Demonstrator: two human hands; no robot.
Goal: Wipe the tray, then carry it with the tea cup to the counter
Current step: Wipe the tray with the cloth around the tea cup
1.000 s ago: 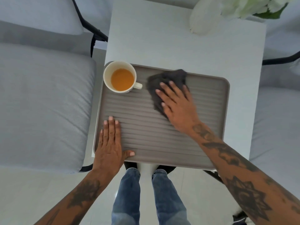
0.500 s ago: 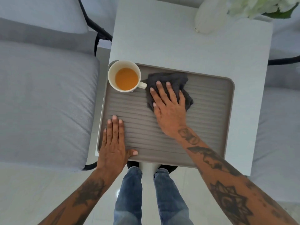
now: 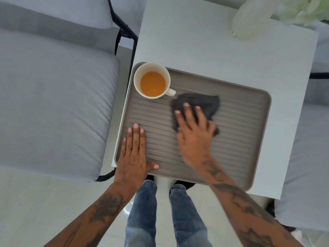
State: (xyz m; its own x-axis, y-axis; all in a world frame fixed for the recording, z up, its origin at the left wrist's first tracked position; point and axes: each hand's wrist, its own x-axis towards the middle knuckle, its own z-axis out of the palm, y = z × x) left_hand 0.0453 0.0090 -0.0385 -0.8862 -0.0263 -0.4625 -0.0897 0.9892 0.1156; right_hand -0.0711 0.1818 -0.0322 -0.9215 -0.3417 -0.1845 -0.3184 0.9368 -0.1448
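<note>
Tray (image 3: pixel 249 139) sits flat on white table (image 3: pixel 213 41), cup (image 3: pixel 152 81) of tea in its far-left corner. Left hand (image 3: pixel 134 154) lies open and flat on near-left edge, gripping nothing. Right hand (image 3: pixel 194 134), fingers spread, presses dark cloth (image 3: pixel 201 102) onto tray centre

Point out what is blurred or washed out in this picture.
Head view: the right hand and the dark cloth under it are smeared by motion; the left hand and the tea cup are sharper; the white flowers at the top right are overexposed; light is soft, with faint shadows.
</note>
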